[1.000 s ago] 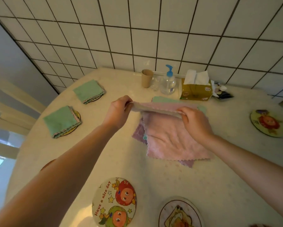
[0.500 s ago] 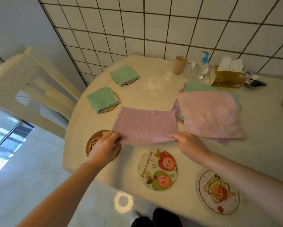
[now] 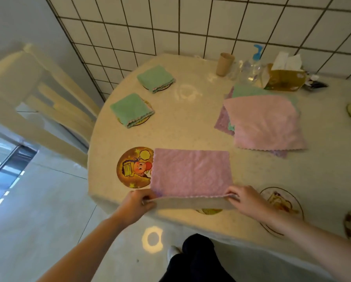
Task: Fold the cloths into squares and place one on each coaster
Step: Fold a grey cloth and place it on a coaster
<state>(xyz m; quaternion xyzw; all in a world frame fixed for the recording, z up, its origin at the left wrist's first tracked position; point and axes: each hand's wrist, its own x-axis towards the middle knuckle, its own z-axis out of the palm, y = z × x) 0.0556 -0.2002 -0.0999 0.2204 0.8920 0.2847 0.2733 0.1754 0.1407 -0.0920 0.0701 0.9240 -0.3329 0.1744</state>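
At table's near edge, left hand [image 3: 137, 202] and right hand [image 3: 244, 201] each pinch one near corner of the pink cloth [image 3: 190, 171], near hem lifted taut between them. Cloth lies directly ahead of the fingers, stretching away from the person; its long axis runs left-right, parallel to the held hem. Both hands are about equally near. Its left edge overlaps the cartoon coaster [image 3: 132, 167]. Judgement: next fold carries the hem away, onto the far edge. Cloth looks soft, textured, with scalloped edges. Further out: unfolded cloth stack [image 3: 266, 123] right, two folded green cloths [image 3: 130, 108] [image 3: 155, 77] already on coasters left.
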